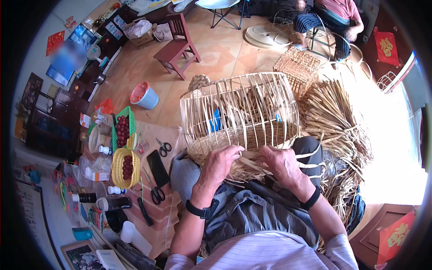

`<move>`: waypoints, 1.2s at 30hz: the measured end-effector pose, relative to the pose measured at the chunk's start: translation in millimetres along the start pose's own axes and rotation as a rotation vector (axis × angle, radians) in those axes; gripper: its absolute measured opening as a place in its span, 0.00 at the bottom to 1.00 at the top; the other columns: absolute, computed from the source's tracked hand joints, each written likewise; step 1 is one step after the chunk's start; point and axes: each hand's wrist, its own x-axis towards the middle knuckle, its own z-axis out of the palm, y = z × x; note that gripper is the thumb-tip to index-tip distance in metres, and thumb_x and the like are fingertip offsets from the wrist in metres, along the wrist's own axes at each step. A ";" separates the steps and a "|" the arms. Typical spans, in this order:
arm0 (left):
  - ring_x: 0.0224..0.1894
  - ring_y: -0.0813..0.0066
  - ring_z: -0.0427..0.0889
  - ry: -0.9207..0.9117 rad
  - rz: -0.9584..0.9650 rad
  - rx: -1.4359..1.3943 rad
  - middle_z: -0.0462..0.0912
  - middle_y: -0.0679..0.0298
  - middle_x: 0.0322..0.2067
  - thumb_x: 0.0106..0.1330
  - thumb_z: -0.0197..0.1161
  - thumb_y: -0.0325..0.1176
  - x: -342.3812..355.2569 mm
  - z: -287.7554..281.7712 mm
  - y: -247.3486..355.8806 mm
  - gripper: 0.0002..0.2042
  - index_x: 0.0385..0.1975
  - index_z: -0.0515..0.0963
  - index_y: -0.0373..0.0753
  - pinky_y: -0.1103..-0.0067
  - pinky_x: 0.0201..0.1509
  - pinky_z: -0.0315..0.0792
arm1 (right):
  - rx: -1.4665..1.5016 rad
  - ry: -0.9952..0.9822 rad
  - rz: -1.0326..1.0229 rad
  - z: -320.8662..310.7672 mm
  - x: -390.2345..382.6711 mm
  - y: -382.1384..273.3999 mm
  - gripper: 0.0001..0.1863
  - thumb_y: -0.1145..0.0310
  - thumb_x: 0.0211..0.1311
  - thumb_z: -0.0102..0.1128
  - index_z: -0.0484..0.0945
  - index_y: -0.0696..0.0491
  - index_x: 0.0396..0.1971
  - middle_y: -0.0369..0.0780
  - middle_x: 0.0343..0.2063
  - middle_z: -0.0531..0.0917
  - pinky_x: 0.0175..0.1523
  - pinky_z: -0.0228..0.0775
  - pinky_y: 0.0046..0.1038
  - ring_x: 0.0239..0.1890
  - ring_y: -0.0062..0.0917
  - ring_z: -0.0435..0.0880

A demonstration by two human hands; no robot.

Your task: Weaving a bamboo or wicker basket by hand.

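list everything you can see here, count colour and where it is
unfinished basket frame: 1, pale straw, on the person's lap
finished woven basket: 1, tan, floor behind the frame
loose strips: a heap, straw, floor at right
wooden chair: 1, dark red, floor at top
small bin: 1, blue with pink rim, floor left of the frame
yellow basket: 1, holds red fruit, table at left
green basket: 1, holds red fruit, above the yellow one
scissors: 2 pairs, dark handles, on the table mat
other person: 1, seated, top right
left hand: on the frame's lower weave
right hand: gripping strips at the frame's lower edge
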 end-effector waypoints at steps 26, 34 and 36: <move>0.43 0.63 0.93 -0.174 -0.086 -0.053 0.93 0.53 0.39 0.70 0.70 0.23 12.9 -16.6 -2.4 0.11 0.50 0.90 0.35 0.70 0.50 0.84 | 0.630 0.098 0.043 33.6 -3.4 -67.2 0.08 0.68 0.80 0.60 0.83 0.58 0.42 0.50 0.23 0.84 0.35 0.79 0.40 0.26 0.40 0.88; 0.46 0.52 0.92 -0.107 0.021 -0.056 0.91 0.51 0.42 0.71 0.74 0.32 -3.0 -14.3 2.5 0.12 0.51 0.90 0.37 0.63 0.51 0.83 | 1.640 -0.270 0.320 -54.9 -19.9 5.4 0.21 0.57 0.91 0.48 0.83 0.59 0.47 0.34 0.17 0.77 0.19 0.65 0.22 0.12 0.21 0.72; 0.44 0.53 0.93 -0.047 -0.025 -0.044 0.92 0.52 0.41 0.70 0.75 0.33 -4.8 -8.6 2.6 0.13 0.50 0.90 0.37 0.64 0.49 0.84 | 1.925 0.007 0.107 -65.4 -23.6 14.2 0.23 0.54 0.89 0.51 0.83 0.60 0.48 0.39 0.21 0.81 0.25 0.76 0.24 0.19 0.25 0.82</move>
